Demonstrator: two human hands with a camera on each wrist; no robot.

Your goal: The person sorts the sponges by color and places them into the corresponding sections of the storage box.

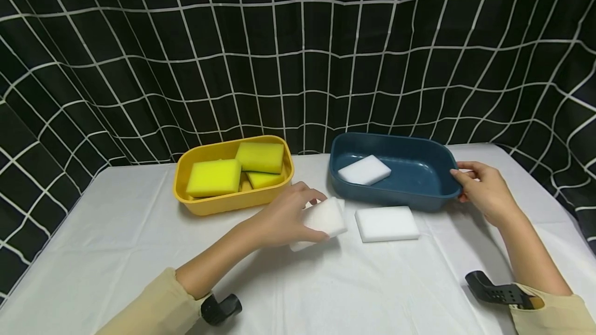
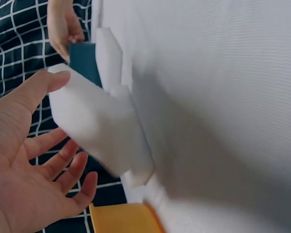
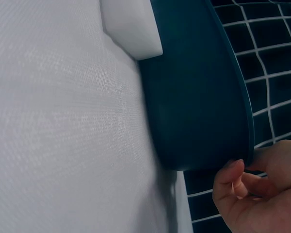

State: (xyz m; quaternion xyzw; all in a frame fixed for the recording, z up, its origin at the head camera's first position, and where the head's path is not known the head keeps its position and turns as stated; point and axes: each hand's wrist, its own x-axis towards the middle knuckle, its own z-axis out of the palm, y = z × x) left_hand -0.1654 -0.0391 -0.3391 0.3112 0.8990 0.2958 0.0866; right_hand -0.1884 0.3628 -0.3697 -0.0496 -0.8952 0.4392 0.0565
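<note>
My left hand [image 1: 291, 216] grips a white sponge [image 1: 326, 217] between thumb and fingers, tilted close over another white sponge [image 1: 301, 246] that is mostly hidden beneath it. In the left wrist view the thumb lies across the near edge of the held sponge [image 2: 89, 111], with the fingers curved behind it. My right hand [image 1: 486, 190] pinches the right end of the blue bin [image 1: 391, 198] at its rim, as the right wrist view also shows. Inside that bin, toward its left end, lies one white sponge [image 1: 365, 170]. A further white sponge [image 1: 387, 224] rests flat on the cloth before the bin.
To the left stands a yellow bin [image 1: 233, 204] holding several yellow sponges [image 1: 214, 177], one leaning on others. White cloth [image 1: 372, 288] covers the table. A black curtain with a white grid [image 1: 288, 71] hangs right behind both bins.
</note>
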